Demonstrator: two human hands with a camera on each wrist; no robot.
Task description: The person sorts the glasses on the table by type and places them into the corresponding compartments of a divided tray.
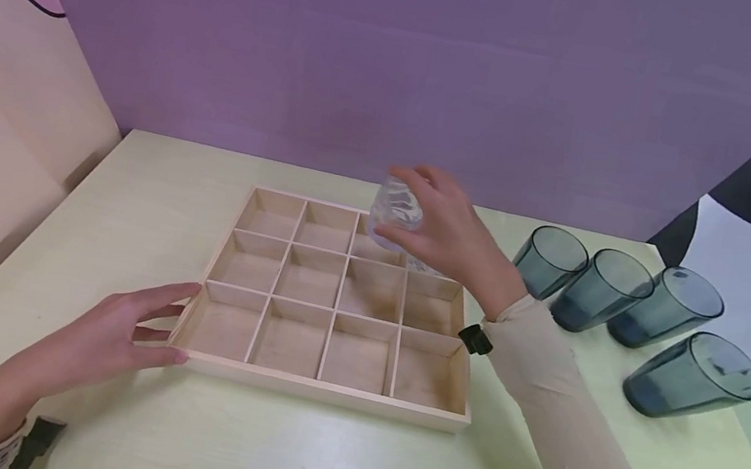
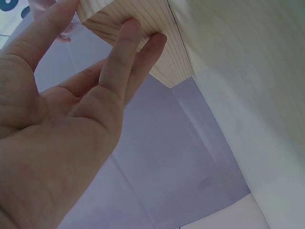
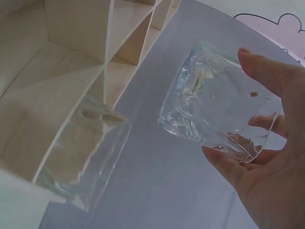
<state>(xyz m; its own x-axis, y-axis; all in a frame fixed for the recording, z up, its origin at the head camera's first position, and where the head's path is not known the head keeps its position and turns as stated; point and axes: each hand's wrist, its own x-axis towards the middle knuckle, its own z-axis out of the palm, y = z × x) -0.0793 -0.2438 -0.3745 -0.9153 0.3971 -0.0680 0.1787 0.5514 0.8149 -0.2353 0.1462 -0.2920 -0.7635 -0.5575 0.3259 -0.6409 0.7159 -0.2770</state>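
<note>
While the right hand [image 1: 448,226] grips a clear glass tumbler [image 1: 395,209] between thumb and curved fingers, parted to the vessel's width, the vessel is held up near the back row of the divided wooden tray [image 1: 325,392]; a second clear tumbler [image 3: 83,157] occupies the back-right compartment. The left hand [image 1: 104,338], its extended fingers spread, touches the tray's left side. Four blue-grey tumblers [image 1: 601,298] stand on the worktop [image 1: 275,460], right of the tray
</note>
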